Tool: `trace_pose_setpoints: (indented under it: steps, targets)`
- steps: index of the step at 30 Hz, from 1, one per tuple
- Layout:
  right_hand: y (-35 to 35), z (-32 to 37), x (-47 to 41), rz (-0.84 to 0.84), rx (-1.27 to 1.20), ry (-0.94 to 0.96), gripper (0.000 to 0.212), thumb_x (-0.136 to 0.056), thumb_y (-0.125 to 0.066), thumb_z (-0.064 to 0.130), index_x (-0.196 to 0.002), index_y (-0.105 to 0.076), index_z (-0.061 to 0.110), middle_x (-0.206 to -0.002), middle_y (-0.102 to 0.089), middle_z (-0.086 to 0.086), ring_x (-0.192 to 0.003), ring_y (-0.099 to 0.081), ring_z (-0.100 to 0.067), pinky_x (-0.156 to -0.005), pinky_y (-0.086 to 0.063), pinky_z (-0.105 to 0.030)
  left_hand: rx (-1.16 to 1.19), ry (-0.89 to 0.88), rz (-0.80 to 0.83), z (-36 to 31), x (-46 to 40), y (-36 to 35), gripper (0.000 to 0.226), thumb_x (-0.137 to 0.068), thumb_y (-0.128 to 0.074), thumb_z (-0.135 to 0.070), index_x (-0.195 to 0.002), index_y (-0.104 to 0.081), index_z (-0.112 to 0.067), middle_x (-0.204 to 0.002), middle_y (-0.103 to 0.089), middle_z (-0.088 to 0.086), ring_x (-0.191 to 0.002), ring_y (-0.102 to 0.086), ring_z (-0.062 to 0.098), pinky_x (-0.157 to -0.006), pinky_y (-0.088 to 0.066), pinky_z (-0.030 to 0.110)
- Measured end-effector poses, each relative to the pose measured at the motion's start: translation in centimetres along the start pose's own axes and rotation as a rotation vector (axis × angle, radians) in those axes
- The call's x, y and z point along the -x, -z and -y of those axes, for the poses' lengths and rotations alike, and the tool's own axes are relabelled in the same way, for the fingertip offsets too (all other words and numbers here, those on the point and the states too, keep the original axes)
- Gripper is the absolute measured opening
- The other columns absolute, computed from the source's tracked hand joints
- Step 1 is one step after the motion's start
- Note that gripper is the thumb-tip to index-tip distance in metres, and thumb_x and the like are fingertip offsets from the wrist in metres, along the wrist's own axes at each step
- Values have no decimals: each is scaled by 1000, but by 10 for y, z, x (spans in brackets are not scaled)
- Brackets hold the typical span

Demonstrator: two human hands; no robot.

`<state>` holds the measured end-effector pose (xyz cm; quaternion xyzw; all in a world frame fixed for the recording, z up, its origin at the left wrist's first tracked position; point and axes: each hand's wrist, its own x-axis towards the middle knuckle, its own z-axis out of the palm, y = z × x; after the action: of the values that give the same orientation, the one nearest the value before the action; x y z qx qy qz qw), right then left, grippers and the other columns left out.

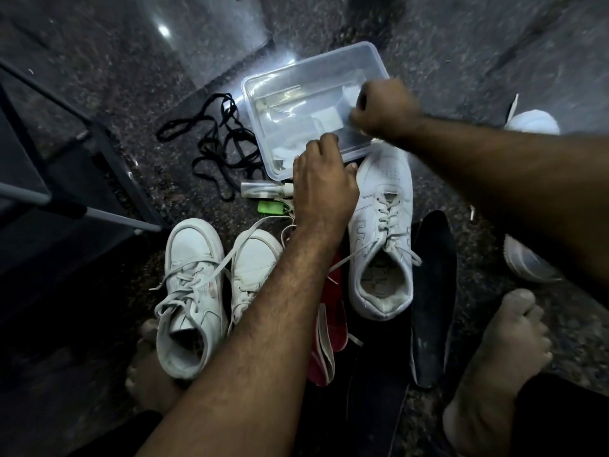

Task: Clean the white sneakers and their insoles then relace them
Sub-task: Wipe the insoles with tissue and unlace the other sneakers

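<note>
Two white laced sneakers (pixel 194 291) stand side by side at the lower left on the dark floor. A third white sneaker (pixel 382 232) lies in the middle, toe towards a clear plastic box (pixel 316 77). My right hand (pixel 385 108) is over the box's right side, fingers curled round a white cloth (pixel 350 94). My left hand (pixel 324 183) rests at the box's near edge, fingers curled down; what it touches is hidden. Black insoles (pixel 431 291) lie right of the middle sneaker, and red insoles (pixel 329 331) lie under my left forearm.
Black laces (pixel 214 143) sprawl left of the box. A small clear spray bottle (pixel 263 189) and a green tag (pixel 268 206) lie in front of it. More white shoes (pixel 534 122) sit at the right edge. A dark metal rack (pixel 66 179) stands left. My bare feet (pixel 494 357) frame the pile.
</note>
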<state>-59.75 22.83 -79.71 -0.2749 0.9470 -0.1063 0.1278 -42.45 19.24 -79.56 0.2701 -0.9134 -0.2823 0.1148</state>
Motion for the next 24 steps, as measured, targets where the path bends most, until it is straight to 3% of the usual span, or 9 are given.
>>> trace_pose_setpoints:
  steps: [4, 8, 12, 14, 18, 21, 24]
  targets:
    - [56, -9, 18, 123, -174, 38, 17, -88, -66, 26, -93, -71, 10, -85, -69, -3, -67, -61, -11, -58, -44, -23, 209, 52, -12, -18, 0, 16, 42, -92, -63, -16, -131, -49, -11, -127, -55, 9, -112, -55, 26, -90, -47, 39]
    - [102, -22, 68, 236, -224, 76, 17, -88, -66, 28, -92, -72, 12, -79, -72, -5, -61, -62, -13, -52, -45, -22, 333, 27, -16, -48, 7, 30, 40, -95, -60, -16, -133, -50, -11, -133, -54, 6, -119, -53, 20, -90, -37, 23]
    - [127, -35, 143, 329, -287, 134, 19, -93, -63, 31, -84, -67, 15, -67, -67, 1, -51, -56, -6, -47, -45, -20, 485, 14, -106, -92, 36, 27, 30, -98, -54, -13, -127, -56, -8, -125, -61, 8, -111, -58, 20, -90, -43, 24]
    - [131, -47, 178, 352, -395, 156, 20, -93, -61, 29, -84, -66, 12, -69, -68, -3, -56, -59, -10, -48, -46, -23, 589, 72, -98, -110, 56, 20, 29, -99, -50, -17, -125, -58, -7, -120, -64, 7, -109, -60, 20, -89, -44, 25]
    - [118, -84, 236, 371, -736, 109, 12, -95, -59, 16, -86, -60, 8, -70, -60, -3, -63, -56, -11, -56, -44, -29, 1028, 388, 129, -135, 97, 0, 51, -97, -52, -50, -124, -59, -7, -112, -68, 11, -106, -65, 26, -96, -51, 36]
    - [88, -110, 266, 425, -1041, -4, 8, -86, -55, 8, -87, -58, 1, -78, -54, -13, -71, -52, -20, -64, -41, -29, 1131, 467, 330, -129, 123, -12, 51, -104, -47, -40, -117, -61, 7, -102, -69, 16, -92, -65, 24, -81, -53, 27]
    - [55, -126, 289, 423, -1248, -195, 16, -77, -51, 14, -89, -60, 6, -80, -55, -12, -76, -50, -23, -65, -38, -33, 1127, 436, 498, -106, 140, -26, 43, -99, -60, -36, -106, -67, 6, -101, -70, 23, -91, -66, 28, -84, -55, 37]
